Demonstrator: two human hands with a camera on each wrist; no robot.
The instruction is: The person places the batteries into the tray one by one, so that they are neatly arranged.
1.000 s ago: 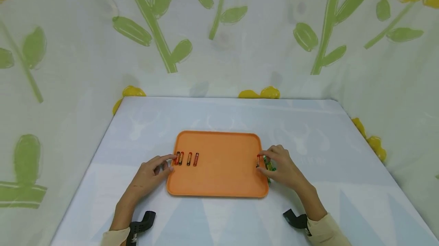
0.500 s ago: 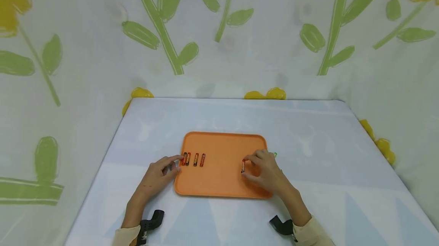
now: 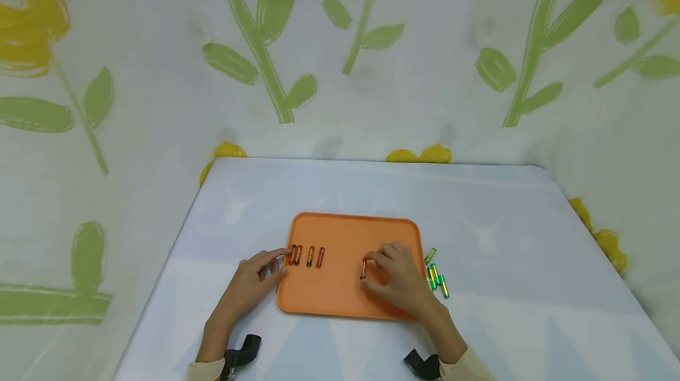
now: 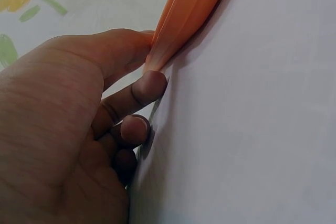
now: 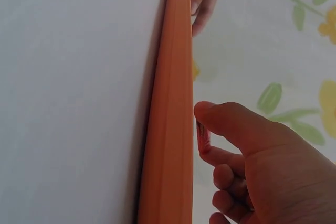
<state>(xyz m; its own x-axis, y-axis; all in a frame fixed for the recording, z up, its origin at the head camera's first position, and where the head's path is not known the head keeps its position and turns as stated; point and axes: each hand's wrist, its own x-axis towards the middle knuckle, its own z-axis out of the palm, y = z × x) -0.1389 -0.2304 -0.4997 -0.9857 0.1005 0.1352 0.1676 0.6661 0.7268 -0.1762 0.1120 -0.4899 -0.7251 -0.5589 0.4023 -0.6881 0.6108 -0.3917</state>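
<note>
On the orange tray, several red-and-black batteries lie in a row toward the left side. My right hand pinches another red-and-black battery by its ends, thumb against one end and a finger against the other. In the right wrist view that battery shows between the fingertips, above the tray's rim. My left hand rests with its fingertips at the left rim, beside the leftmost battery. In the left wrist view its fingers are loosely bent against the tray edge.
Several green batteries lie loose on the table just right of the tray. A pale patterned cloth covers the table. A flower-printed curtain surrounds its back and sides. Black wrist mounts sit on both forearms.
My right hand has carried its battery leftward from the tray's right rim to over the tray, bringing the green batteries into sight. The left hand stays at the rim; the head view has shifted.
</note>
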